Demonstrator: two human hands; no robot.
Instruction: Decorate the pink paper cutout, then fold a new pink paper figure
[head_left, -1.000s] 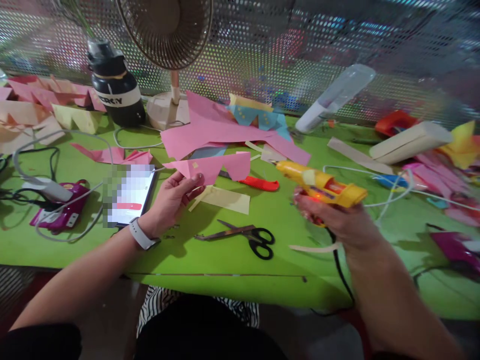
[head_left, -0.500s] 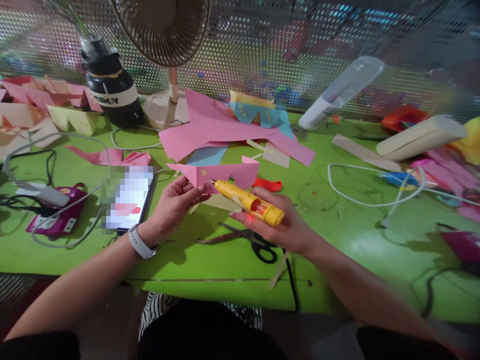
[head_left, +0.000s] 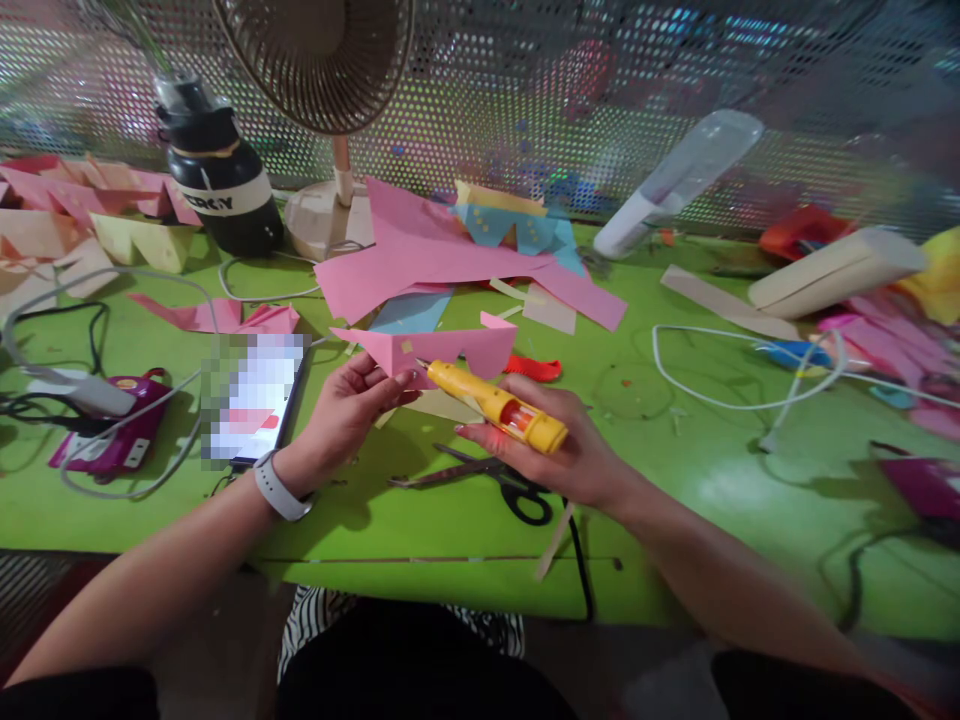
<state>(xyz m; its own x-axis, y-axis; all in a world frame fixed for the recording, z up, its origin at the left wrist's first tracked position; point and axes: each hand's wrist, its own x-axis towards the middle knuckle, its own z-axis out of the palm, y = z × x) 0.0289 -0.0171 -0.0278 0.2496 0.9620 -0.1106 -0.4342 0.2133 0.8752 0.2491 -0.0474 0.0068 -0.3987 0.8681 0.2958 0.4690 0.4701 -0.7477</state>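
My left hand [head_left: 346, 415] pinches a pink paper cut-out [head_left: 442, 350] with pointed edges, holding it just above the green table [head_left: 675, 480]. My right hand [head_left: 559, 450] grips a yellow glue gun [head_left: 499, 405], its nozzle touching the lower edge of the pink cut-out near my left fingers. The gun's black cord hangs over the table's front edge. Black-handled scissors [head_left: 495, 475] lie under my right hand. A pale yellow paper strip lies beneath the gun.
A phone [head_left: 255, 400] lies left of my left hand, a magenta device [head_left: 112, 435] with cables beyond it. Pink and blue paper sheets [head_left: 450, 255], a fan base [head_left: 322, 215], a black bottle [head_left: 217, 180], a red cutter [head_left: 534, 367] and a white cable [head_left: 750, 380] surround the spot.
My right hand carried the glue gun from the right over to the pink cut-out, and its nozzle now rests at the paper's edge. The left hand kept holding the cut-out.
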